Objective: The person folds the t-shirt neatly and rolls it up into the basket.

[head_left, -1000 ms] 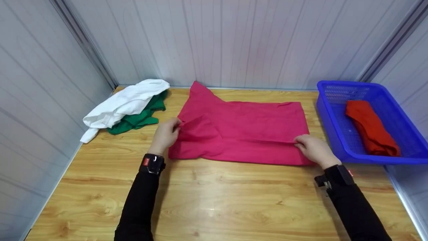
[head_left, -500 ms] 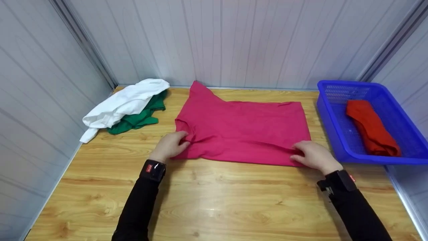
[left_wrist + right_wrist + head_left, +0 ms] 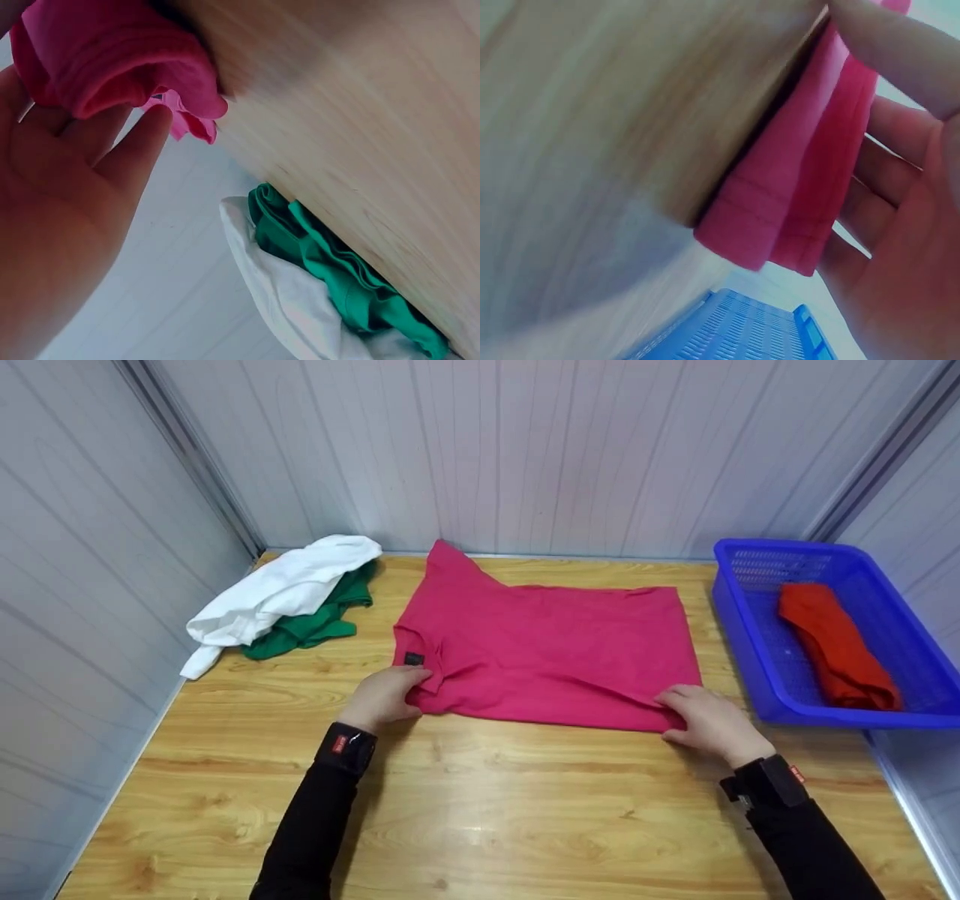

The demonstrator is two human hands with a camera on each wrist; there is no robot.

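A pink T-shirt [image 3: 555, 637] lies on the table, its neckline with a dark label on the left and one sleeve pointing to the back wall. My left hand [image 3: 384, 695] touches its near left corner below the neckline, fingers fairly straight on the cloth. In the left wrist view, a rolled pink edge [image 3: 142, 67] sits against those fingers. At the near right corner of the hem, my right hand [image 3: 712, 724] rests with fingers on top and thumb at the near edge. The right wrist view has the hem [image 3: 780, 202] between thumb and fingers, which look relaxed.
A blue plastic basket [image 3: 772, 694] on the right holds a folded orange-red garment [image 3: 836, 645]. Back left, a white garment [image 3: 289, 585] lies over a green one [image 3: 315, 626]. Grey panel walls [image 3: 495, 457] enclose the wooden table [image 3: 480, 810].
Both hands have let go of the raised cloth and moved toward the near edge. The neckline has come into sight, and the shirt's near part has flattened.
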